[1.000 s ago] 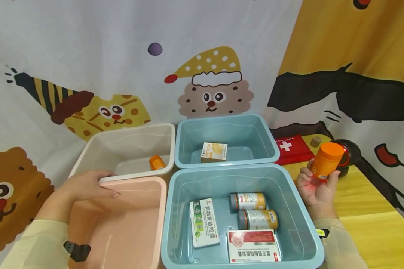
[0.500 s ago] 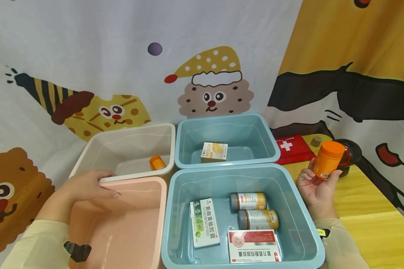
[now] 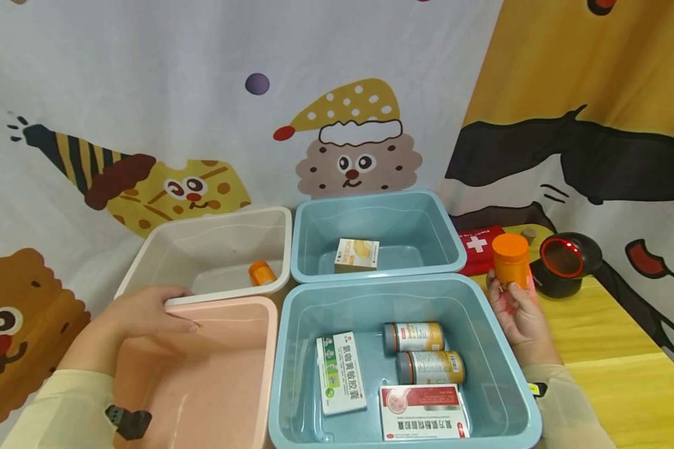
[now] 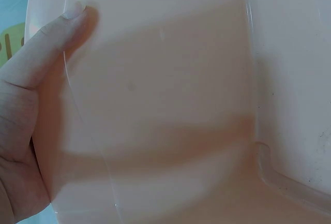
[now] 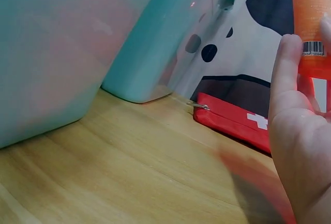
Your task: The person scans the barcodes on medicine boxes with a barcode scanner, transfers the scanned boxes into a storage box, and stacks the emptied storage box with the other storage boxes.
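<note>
Nearest, two cream sleeves (image 3: 62,405) reach in from the bottom corners, a black device (image 3: 128,422) strapped at the left wrist. Between them the pink bin (image 3: 213,380) and the front blue bin (image 3: 281,362) stand side by side. In the blue one, a red-and-white capsule carton (image 3: 424,416) lies at the near end. Farther in lie a green-and-white capsule carton (image 3: 341,374) and, to its right, two grey-capped bottles (image 3: 435,366) on their sides, caps to the left.

The left hand (image 3: 146,308) straddles the rims where the pink bin meets the grey bin (image 3: 202,249), thumb along the pink inner wall; its other fingers are partly hidden, so I cannot tell how far that grip closes. Right of the front blue bin, above the wood-grain desk (image 3: 612,349), the right hand (image 3: 522,321) has its grip closed about the lower part of an orange bottle (image 3: 511,265), held upright with a barcode (image 5: 313,48) low on its side.

Beyond, a second orange bottle (image 3: 262,273) lies in the grey bin and a yellow-and-white carton (image 3: 357,254) sits in the rear blue bin (image 3: 303,234). A black scanner (image 3: 564,262) with a lit red ring stands just right of the held bottle; a red first-aid pouch (image 3: 478,251) lies behind it. A cartoon-printed cloth (image 3: 191,62) hangs at the back.
</note>
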Demonstrator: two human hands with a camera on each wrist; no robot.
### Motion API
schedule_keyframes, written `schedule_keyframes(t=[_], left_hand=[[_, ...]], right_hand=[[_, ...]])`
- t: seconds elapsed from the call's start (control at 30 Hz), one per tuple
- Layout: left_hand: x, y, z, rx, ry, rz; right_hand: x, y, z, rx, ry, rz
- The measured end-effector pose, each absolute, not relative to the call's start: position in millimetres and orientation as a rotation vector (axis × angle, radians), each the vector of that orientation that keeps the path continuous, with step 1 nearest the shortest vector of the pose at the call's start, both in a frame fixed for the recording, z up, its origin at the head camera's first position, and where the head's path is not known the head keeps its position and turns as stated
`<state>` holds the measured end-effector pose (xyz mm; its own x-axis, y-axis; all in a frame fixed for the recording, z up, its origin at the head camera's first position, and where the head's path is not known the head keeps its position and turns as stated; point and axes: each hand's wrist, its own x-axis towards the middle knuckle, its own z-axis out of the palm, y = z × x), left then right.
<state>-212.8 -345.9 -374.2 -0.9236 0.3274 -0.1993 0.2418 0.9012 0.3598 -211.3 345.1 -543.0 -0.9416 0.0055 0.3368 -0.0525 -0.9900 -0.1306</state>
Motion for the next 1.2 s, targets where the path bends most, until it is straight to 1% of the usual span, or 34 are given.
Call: schedule_keyframes(t=[0.2, 0.5, 0.73, 0.87, 1.07, 1.2], left_hand=[[-213.0, -346.5, -374.0, 0.429, 2.808, 0.482], [-215.0, -348.0, -375.0, 0.448, 2.837, 0.44], [-214.4, -348.4, -374.1, 0.462, 2.833, 0.439], [-214.7, -348.0, -375.2, 0.452, 2.834, 0.442], [-213.8, -347.1, -374.4, 0.434, 2.832, 0.445], [-213.3, -346.7, -373.4, 0.434, 2.83, 0.45]], right_hand=[[-211.3, 345.8, -543.6, 0.552, -0.13, 3.101], [-213.6, 344.6, -538.4, 0.346, -0.262, 2.977], [-212.2, 344.2, -537.4, 0.298, -0.269, 2.966], [-211.3, 345.3, -536.8, 0.286, -0.153, 2.969], [-210.3, 351.9, -536.9, 0.325, 0.208, 3.076], [-210.8, 358.4, -536.2, 0.264, 0.385, 3.13]])
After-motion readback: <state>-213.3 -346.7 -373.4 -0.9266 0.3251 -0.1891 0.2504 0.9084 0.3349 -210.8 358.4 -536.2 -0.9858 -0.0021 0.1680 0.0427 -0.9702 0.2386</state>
